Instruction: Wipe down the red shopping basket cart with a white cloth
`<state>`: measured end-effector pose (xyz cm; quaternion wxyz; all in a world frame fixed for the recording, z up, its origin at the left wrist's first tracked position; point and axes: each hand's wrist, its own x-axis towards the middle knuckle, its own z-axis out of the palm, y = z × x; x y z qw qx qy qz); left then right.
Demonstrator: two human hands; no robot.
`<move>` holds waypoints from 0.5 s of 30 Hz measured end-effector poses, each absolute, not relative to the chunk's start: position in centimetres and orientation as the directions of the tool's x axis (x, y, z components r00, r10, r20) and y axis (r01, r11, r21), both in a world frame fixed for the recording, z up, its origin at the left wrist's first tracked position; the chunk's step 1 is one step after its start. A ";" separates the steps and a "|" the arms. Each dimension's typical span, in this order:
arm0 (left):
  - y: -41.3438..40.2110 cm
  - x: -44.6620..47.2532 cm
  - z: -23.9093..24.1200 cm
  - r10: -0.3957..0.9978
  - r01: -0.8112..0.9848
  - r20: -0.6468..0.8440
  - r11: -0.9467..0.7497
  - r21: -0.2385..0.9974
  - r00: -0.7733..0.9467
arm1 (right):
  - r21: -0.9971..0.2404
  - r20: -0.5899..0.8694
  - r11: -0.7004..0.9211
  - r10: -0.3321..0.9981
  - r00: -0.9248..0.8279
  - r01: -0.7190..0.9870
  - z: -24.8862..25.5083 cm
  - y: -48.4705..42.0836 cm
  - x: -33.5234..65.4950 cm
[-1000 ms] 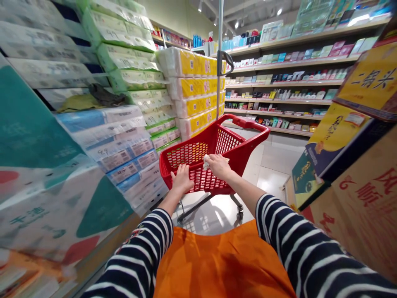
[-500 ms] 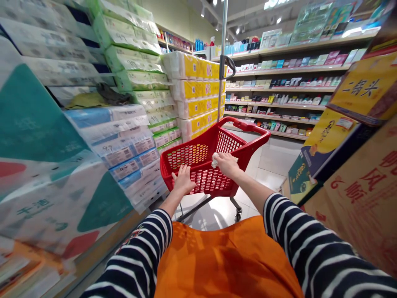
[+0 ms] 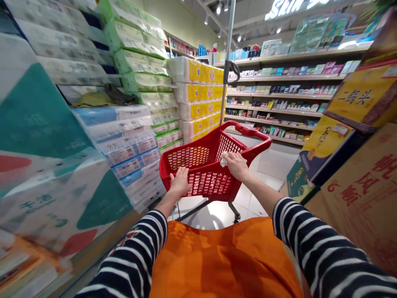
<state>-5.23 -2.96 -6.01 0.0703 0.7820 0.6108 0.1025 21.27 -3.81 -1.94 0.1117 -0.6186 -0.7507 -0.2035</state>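
A red plastic shopping cart (image 3: 198, 159) stands in front of me in a shop aisle. My left hand (image 3: 180, 181) grips the near left rim of its basket, fingers curled over the edge. My right hand (image 3: 236, 164) rests on the right rim, closed on a crumpled white cloth (image 3: 223, 159) pressed against the plastic. The basket looks empty inside. A metal pole (image 3: 228, 58) with a black handle rises behind the cart.
Stacked packs of tissue paper (image 3: 124, 136) wall the left side, with yellow packs (image 3: 198, 95) further on. Cardboard boxes (image 3: 356, 157) crowd the right. Shelves of small goods (image 3: 279, 87) run across the back. A pale tiled floor (image 3: 269, 165) lies beyond the cart.
My right hand with the cloth has slid along the right rim, away from me. The cart has shifted slightly right and forward. My left hand holds the same spot.
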 end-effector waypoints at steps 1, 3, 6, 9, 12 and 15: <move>-2.9 -5.2 -6.0 0.970 0.941 0.074 -0.243 0.237 0.231 | 0.163 0.426 0.133 0.884 -0.192 0.978 -2.1 -3.9 20.9; -2.9 -5.1 -5.9 0.970 0.941 0.073 -0.241 0.239 0.230 | 0.151 0.426 0.130 0.886 -0.183 0.980 -2.5 -4.0 19.3; -2.7 -4.9 -6.0 0.971 0.941 0.072 -0.241 0.239 0.230 | 0.139 0.393 0.231 0.880 -0.268 0.963 -3.6 -4.0 15.5; -2.5 -4.8 -6.0 0.970 0.942 0.076 -0.243 0.231 0.232 | 0.130 0.373 0.342 0.853 -0.366 0.930 -4.3 -3.7 12.5; -2.5 -5.3 -6.0 0.965 0.941 0.080 -0.261 0.214 0.250 | 0.126 0.365 0.383 0.840 -0.401 0.915 -4.0 -3.4 12.3; -2.6 -6.8 -6.5 0.976 0.960 0.132 -0.199 0.195 0.175 | 0.109 0.364 0.320 0.868 -0.337 0.941 -3.1 -3.2 14.5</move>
